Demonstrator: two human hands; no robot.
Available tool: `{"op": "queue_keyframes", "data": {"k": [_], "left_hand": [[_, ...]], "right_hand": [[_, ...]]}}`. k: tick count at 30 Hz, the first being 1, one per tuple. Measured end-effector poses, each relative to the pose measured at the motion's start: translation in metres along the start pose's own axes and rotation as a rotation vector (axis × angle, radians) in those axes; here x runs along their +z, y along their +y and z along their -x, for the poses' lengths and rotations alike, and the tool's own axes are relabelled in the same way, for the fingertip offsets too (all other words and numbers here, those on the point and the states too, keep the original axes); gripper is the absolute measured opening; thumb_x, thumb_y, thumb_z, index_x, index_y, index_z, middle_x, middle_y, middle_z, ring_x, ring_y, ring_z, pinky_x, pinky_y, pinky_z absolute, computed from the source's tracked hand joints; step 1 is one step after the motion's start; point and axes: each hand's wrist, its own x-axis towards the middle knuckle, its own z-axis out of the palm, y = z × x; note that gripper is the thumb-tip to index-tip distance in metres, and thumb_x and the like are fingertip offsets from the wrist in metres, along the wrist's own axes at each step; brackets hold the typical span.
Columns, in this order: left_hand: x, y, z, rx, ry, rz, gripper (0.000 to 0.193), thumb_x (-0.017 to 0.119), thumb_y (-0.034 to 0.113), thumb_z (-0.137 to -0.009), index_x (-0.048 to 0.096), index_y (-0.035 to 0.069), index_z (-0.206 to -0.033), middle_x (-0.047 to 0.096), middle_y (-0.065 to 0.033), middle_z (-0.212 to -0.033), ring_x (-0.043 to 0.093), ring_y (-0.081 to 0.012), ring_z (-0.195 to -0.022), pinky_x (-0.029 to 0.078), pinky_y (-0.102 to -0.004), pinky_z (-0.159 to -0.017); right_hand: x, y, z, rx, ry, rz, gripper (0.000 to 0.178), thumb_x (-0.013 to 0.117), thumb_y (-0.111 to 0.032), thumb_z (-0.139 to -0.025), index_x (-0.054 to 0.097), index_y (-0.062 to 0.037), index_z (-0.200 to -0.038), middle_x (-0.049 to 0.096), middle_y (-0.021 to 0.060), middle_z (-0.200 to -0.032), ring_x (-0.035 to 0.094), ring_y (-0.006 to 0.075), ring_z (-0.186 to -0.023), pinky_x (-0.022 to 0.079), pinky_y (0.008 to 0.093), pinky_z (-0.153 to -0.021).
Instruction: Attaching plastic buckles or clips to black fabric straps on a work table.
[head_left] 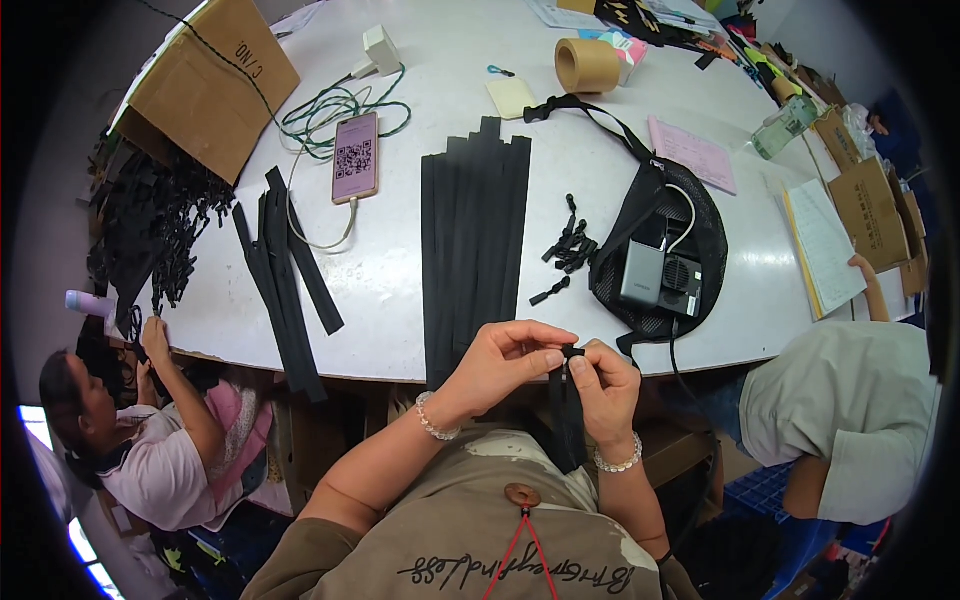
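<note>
My left hand [507, 366] and my right hand [606, 388] meet just off the table's near edge, both closed in a pinch on the upper end of a black zipper [567, 430]. Its long tape hangs down between them toward my lap. What lies right under my fingertips is too small to make out. Beyond my left hand, a broad row of black zippers [475, 240] lies side by side on the table. A small heap of black zipper pulls [572, 247] rests to the right of that row, with one pull [549, 291] lying nearer me.
More black zippers [275, 270] lie leftward, near a phone [356, 160] on a cable. A mesh bag [690, 215] holds a power bank [643, 273]. One person [150, 430] handles a dark pile [160, 220] beside a carton [215, 80]; another person [845, 410] sits right. A tape roll [587, 66] stands behind.
</note>
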Motion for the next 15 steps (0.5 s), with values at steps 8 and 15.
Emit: {"op": "queue_keyframes", "data": {"k": [8,15], "left_hand": [[0.0044,-0.0011,0.0034,0.040,0.042,0.148,0.025,0.065,-0.001,-0.082,0.062,0.000,-0.106,0.064,-0.0051,-0.097,0.060,-0.0063,-0.087,0.051,-0.0186,-0.076],[0.0071,0.0039,0.0047,-0.012,0.078,0.039,0.021,0.068,-0.002,-0.079,0.064,-0.001,-0.100,0.065,-0.0035,-0.086,0.061,-0.0060,-0.076,0.051,-0.0184,-0.070]], "right_hand": [[-0.0005,-0.0020,0.0021,0.018,-0.010,-0.092,0.012,0.056,-0.003,-0.089,0.054,0.0032,-0.080,0.048,-0.0021,-0.070,0.039,0.0036,-0.063,0.033,0.0186,-0.055],[0.0015,-0.0082,0.0035,0.081,0.079,-0.173,0.006,0.056,-0.001,-0.089,0.059,0.0041,-0.088,0.056,0.0001,-0.078,0.049,0.0034,-0.067,0.040,0.0169,-0.060]]}}
